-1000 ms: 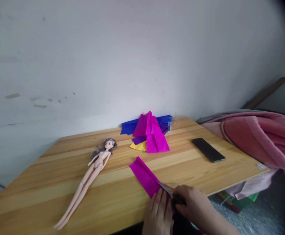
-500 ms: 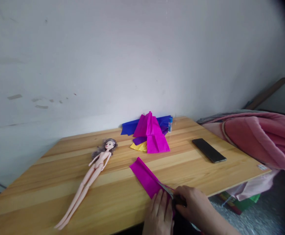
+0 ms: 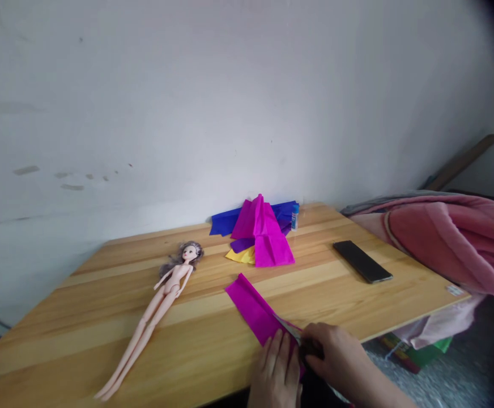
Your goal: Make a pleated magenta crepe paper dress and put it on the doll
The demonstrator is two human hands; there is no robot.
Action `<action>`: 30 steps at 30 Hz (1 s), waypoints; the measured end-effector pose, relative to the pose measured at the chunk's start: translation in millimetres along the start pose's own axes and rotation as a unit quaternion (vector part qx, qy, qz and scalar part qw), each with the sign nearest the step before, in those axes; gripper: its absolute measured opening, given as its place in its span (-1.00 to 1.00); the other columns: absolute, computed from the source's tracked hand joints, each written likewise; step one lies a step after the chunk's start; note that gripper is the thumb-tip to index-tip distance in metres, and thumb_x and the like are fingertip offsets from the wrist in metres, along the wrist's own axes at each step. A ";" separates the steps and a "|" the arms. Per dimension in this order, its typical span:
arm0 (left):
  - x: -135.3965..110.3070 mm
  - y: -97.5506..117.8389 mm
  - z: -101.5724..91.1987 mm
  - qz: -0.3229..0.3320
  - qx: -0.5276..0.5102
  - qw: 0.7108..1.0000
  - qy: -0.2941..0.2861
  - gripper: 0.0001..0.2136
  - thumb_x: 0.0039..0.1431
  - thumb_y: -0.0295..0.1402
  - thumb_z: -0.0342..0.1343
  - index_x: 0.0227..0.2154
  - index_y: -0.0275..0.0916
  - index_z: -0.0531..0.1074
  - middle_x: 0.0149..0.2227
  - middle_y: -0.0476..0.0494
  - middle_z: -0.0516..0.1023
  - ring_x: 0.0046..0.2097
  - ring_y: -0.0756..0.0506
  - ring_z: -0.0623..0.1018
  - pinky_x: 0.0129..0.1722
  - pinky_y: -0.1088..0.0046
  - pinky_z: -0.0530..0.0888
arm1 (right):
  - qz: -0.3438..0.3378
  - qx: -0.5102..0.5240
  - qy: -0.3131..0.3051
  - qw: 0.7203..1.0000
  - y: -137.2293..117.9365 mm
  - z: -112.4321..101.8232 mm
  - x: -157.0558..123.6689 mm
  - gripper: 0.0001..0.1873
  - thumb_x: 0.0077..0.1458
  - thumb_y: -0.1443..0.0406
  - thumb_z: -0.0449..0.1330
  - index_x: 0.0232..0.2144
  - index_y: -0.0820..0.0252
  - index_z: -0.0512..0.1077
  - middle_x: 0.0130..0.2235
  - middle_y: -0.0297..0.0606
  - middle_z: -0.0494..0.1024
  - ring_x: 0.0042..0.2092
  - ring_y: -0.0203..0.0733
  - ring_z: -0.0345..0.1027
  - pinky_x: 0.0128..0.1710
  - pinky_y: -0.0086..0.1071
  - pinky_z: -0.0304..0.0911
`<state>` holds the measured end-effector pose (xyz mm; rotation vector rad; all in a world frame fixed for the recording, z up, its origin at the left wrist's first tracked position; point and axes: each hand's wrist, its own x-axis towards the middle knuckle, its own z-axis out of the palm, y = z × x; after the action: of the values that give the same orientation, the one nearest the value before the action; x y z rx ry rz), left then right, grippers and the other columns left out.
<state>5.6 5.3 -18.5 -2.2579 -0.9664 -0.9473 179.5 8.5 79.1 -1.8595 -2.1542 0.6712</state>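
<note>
A folded strip of magenta paper (image 3: 253,309) lies slantwise at the table's near edge. My right hand (image 3: 336,354) is closed round the dark handles of a pair of scissors (image 3: 288,327), whose blades lie along the strip's right side, cutting into it. Close beside the blades, my left hand (image 3: 275,368) holds the strip's near end, its fingers together on top of the paper; the thumb is mostly hidden. To the left lies an unclothed doll (image 3: 162,306) with long grey hair, on its back, head toward the wall.
Magenta paper (image 3: 272,243) is heaped at the back over blue paper (image 3: 224,222) and yellow paper (image 3: 242,255). A glue stick (image 3: 294,218) stands beside the heap. A black phone (image 3: 361,260) lies at the right of the wooden table (image 3: 204,351). Pink bedding (image 3: 451,243) adjoins it.
Almost nothing differs. Both hands, the scissors and the strip stay in place, with only a very slight shift of the view.
</note>
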 end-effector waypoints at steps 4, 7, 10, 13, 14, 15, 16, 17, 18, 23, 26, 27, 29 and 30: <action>-1.8 -0.5 2.0 0.003 -0.005 1.000 0.009 -0.63 0.22 -0.15 -0.14 -0.10 -0.22 0.44 -0.03 -0.14 0.50 0.07 -0.14 0.40 0.09 0.32 0.26 | 0.000 -0.003 -0.009 1.000 -3.0 -3.8 0.7 -0.69 -0.22 0.35 0.08 -0.35 0.08 0.48 -0.37 -0.31 0.56 -0.35 -0.23 0.37 -0.40 -0.47 0.08; 2.0 -3.3 -5.2 0.023 -0.011 1.000 -0.005 -0.62 0.22 -0.17 -0.14 -0.07 -0.27 0.42 -0.02 -0.15 0.50 0.07 -0.14 0.41 0.01 0.35 0.36 | -0.001 -0.003 -0.002 1.000 -3.0 -3.6 1.2 -0.72 -0.22 0.35 0.08 -0.37 0.09 0.48 -0.38 -0.31 0.55 -0.35 -0.22 0.37 -0.39 -0.46 0.08; 12.2 -11.7 -20.6 -0.001 -0.037 0.999 -0.027 -0.62 0.21 -0.19 -0.11 -0.05 -0.30 0.40 -0.01 -0.16 0.49 0.09 -0.13 0.40 -0.03 0.36 0.43 | -0.002 -0.002 0.003 1.000 -1.5 -1.5 1.1 -0.72 -0.22 0.33 0.09 -0.37 0.09 0.47 -0.38 -0.31 0.56 -0.34 -0.21 0.38 -0.38 -0.46 0.09; 25.4 -27.0 -34.5 -0.073 -0.023 0.994 -0.076 -0.63 0.19 -0.26 -0.06 0.01 -0.31 0.35 0.06 -0.21 0.43 0.14 -0.19 0.35 0.02 0.23 0.42 | -0.003 0.000 0.001 1.000 -1.4 -1.1 0.3 -0.73 -0.21 0.33 0.09 -0.37 0.09 0.46 -0.36 -0.30 0.56 -0.32 -0.20 0.39 -0.35 -0.45 0.10; 29.2 -33.0 -36.7 -0.084 -0.014 0.991 -0.102 -0.61 0.20 -0.27 -0.05 0.05 -0.31 0.31 0.09 -0.23 0.40 0.15 -0.20 0.33 0.03 0.19 0.41 | -0.003 -0.001 0.000 1.000 -1.7 -1.5 0.0 -0.74 -0.20 0.32 0.08 -0.37 0.09 0.46 -0.35 -0.30 0.56 -0.31 -0.20 0.39 -0.35 -0.45 0.10; 32.4 -38.9 -37.4 -0.087 -0.007 0.987 -0.133 -0.58 0.20 -0.26 -0.05 0.09 -0.31 0.27 0.13 -0.24 0.36 0.18 -0.21 0.30 0.04 0.16 0.40 | -0.002 -0.002 0.000 1.000 -2.1 -2.1 -0.1 -0.74 -0.20 0.32 0.08 -0.37 0.09 0.46 -0.35 -0.31 0.56 -0.31 -0.20 0.39 -0.36 -0.45 0.09; 34.8 -44.4 -36.6 -0.084 -0.005 0.983 -0.162 -0.56 0.21 -0.26 -0.05 0.12 -0.31 0.22 0.16 -0.25 0.31 0.20 -0.22 0.27 0.06 0.14 0.39 | 0.001 -0.003 0.001 1.000 -2.4 -2.8 -0.2 -0.75 -0.20 0.32 0.08 -0.38 0.09 0.45 -0.35 -0.31 0.56 -0.32 -0.20 0.38 -0.37 -0.45 0.09; 36.2 -49.1 -34.6 -0.077 -0.007 0.979 -0.187 -0.54 0.22 -0.25 -0.06 0.15 -0.30 0.18 0.19 -0.24 0.27 0.21 -0.22 0.24 0.07 0.12 0.38 | 0.003 -0.004 0.002 1.000 -2.4 -3.3 -0.3 -0.76 -0.20 0.32 0.08 -0.40 0.09 0.45 -0.36 -0.31 0.56 -0.33 -0.20 0.38 -0.38 -0.45 0.08; 37.0 -52.8 -31.9 -0.070 -0.011 0.975 -0.209 -0.53 0.23 -0.24 -0.07 0.17 -0.29 0.15 0.20 -0.23 0.24 0.23 -0.23 0.21 0.08 0.11 0.36 | 0.006 -0.005 0.002 1.000 -2.1 -3.6 -0.5 -0.77 -0.21 0.33 0.08 -0.40 0.09 0.45 -0.36 -0.31 0.55 -0.34 -0.21 0.38 -0.39 -0.45 0.08; 35.7 -57.1 -21.3 -0.080 -0.047 0.951 -0.295 -0.54 0.29 -0.19 -0.19 0.20 -0.23 0.10 0.24 -0.14 0.16 0.25 -0.21 0.15 0.13 0.06 0.30 | 0.008 -0.004 0.007 1.000 3.7 -2.5 -2.2 -0.74 -0.20 0.32 0.07 -0.37 0.07 0.46 -0.35 -0.31 0.56 -0.31 -0.19 0.39 -0.38 -0.45 0.08; 37.1 -54.6 -22.3 -0.106 -0.070 0.936 -0.328 -0.52 0.30 -0.14 -0.25 0.21 -0.22 0.08 0.26 -0.12 0.12 0.27 -0.20 0.11 0.18 0.06 0.24 | 0.014 -0.010 0.001 1.000 5.7 -1.7 -3.9 -0.74 -0.18 0.31 0.07 -0.36 0.06 0.46 -0.35 -0.30 0.56 -0.33 -0.19 0.39 -0.38 -0.45 0.08; 37.9 -54.1 -23.2 -0.113 -0.076 0.931 -0.339 -0.51 0.30 -0.13 -0.27 0.22 -0.22 0.07 0.26 -0.11 0.09 0.27 -0.20 0.09 0.19 0.06 0.21 | 0.014 -0.013 0.000 1.000 5.7 -1.7 -4.3 -0.73 -0.18 0.31 0.08 -0.36 0.06 0.47 -0.35 -0.30 0.56 -0.33 -0.19 0.39 -0.39 -0.44 0.08; 39.6 -53.6 -24.9 -0.126 -0.084 0.922 -0.357 -0.49 0.30 -0.10 -0.30 0.23 -0.22 0.05 0.27 -0.10 0.06 0.28 -0.20 0.06 0.21 0.05 0.17 | 0.015 -0.017 0.004 1.000 4.6 -2.1 -4.7 -0.73 -0.19 0.31 0.08 -0.36 0.06 0.47 -0.35 -0.29 0.56 -0.32 -0.18 0.39 -0.38 -0.44 0.08; 40.3 -53.7 -25.4 -0.129 -0.088 0.918 -0.365 -0.48 0.29 -0.09 -0.30 0.23 -0.21 0.04 0.28 -0.10 0.04 0.29 -0.20 0.05 0.22 0.05 0.16 | 0.015 -0.018 0.005 1.000 3.9 -2.5 -4.7 -0.74 -0.19 0.31 0.08 -0.37 0.07 0.47 -0.35 -0.29 0.56 -0.32 -0.18 0.39 -0.38 -0.44 0.08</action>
<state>-25.2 38.4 37.2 -2.7468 -1.5697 -0.2566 184.8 4.8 80.1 -1.9133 -2.1506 0.6311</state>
